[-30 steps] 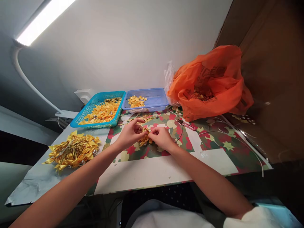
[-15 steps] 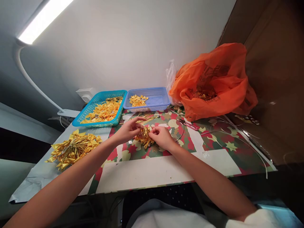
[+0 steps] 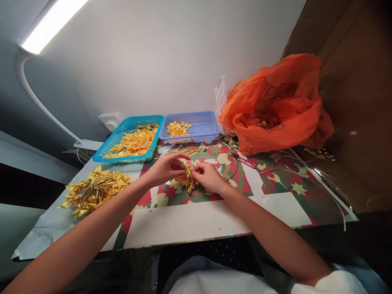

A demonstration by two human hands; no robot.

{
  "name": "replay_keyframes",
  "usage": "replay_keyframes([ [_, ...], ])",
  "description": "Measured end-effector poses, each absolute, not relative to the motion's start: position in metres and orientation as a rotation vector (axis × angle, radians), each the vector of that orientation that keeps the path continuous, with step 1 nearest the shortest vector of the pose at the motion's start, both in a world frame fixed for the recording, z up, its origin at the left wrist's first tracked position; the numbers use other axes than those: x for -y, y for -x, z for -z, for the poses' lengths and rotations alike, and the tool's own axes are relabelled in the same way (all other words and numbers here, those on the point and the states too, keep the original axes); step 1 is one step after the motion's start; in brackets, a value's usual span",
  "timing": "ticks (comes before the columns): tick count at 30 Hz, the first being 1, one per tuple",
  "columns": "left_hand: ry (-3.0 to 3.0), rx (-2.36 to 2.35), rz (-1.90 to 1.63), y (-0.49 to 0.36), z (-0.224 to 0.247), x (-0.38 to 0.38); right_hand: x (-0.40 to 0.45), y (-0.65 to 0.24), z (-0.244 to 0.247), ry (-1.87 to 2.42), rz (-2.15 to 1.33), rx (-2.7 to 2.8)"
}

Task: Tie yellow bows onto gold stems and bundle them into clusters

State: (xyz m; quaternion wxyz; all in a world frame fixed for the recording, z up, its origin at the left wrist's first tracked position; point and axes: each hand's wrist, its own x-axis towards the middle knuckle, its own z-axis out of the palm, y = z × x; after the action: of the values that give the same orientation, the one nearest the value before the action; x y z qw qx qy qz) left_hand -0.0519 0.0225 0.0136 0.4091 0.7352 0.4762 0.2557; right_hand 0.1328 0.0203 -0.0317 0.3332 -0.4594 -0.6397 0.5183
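Note:
Near the middle of the table, both hands meet at a small bunch of gold ribbon bows with cords. My left hand is closed on the bunch's left side, thumb and fingers pinching at its top. On the other side my right hand pinches the bunch, fingers curled; the exact piece between its fingertips is too small to make out. Just behind the hands lie several gold cords. A larger heap of gold bows with cords rests on the table's left part, beside my left forearm.
A teal basket of yellow bows and a blue basket with fewer bows stand against the wall. To the right are an orange bag, pink-handled snippers and a pale thin tube. A lamp hangs upper left.
My left fingers have drawn closer together over the bunch, and the bunch has turned slightly between the hands. My right hand stays nearly in place.

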Motion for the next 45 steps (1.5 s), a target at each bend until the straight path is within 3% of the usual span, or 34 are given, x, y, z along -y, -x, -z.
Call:
replay_keyframes([
  [11,-1.798,-1.315,-0.796,0.066,-0.035,-0.028,-0.022,-0.145,0.025,1.051,-1.307,1.815],
  [20,-1.692,-1.645,-0.793,0.111,-0.046,-0.032,-0.040,-0.189,0.017,1.237,-1.282,1.890],
  [28,-1.735,-1.668,-0.766,0.127,-0.053,-0.037,-0.051,-0.203,-0.014,1.291,-1.169,1.966],
  [37,-1.745,-1.799,-0.954,0.120,-0.106,-0.049,-0.098,-0.188,-0.099,1.202,-0.729,2.118],
  [45,-1.610,-1.730,-1.183,0.105,-0.091,-0.072,-0.140,-0.165,-0.088,1.381,-0.366,2.130],
])
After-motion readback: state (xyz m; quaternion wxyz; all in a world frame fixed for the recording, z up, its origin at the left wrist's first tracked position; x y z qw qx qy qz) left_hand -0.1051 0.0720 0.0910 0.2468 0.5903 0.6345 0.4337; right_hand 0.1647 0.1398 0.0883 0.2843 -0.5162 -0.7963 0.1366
